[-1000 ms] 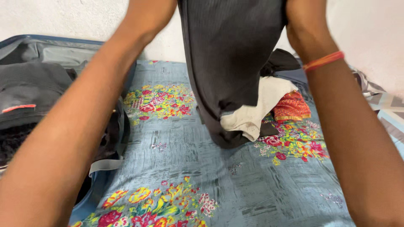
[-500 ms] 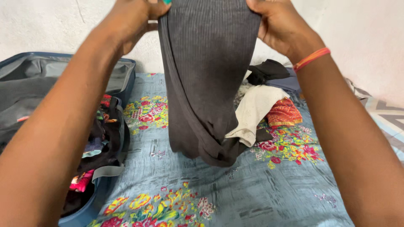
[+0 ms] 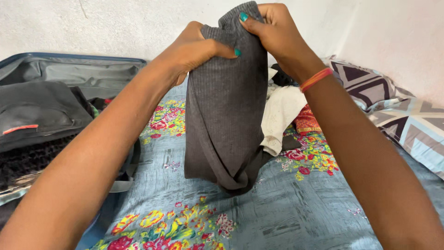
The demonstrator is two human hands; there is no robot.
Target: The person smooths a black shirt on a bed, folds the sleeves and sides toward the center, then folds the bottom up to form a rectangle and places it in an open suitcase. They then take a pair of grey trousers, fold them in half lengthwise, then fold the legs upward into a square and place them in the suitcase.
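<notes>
A dark grey ribbed garment (image 3: 224, 115) hangs upright in front of me, its lower end bunched on the floral blue bedsheet (image 3: 277, 213). My left hand (image 3: 194, 46) grips the garment's top edge on the left side. My right hand (image 3: 273, 30), with teal nails and an orange band at the wrist, pinches the same top edge on the right. Both hands are close together, high above the bed.
An open blue suitcase (image 3: 60, 74) with dark clothes lies at the left. Behind the garment sits a pile of clothes: a cream piece (image 3: 282, 111), a red patterned cloth (image 3: 307, 124), a black item. A grey geometric pillow (image 3: 393, 106) lies at right against the white wall.
My hands have come lower and closer together, gathering the garment's top edge. The garment's lower end now rests bunched on the sheet.
</notes>
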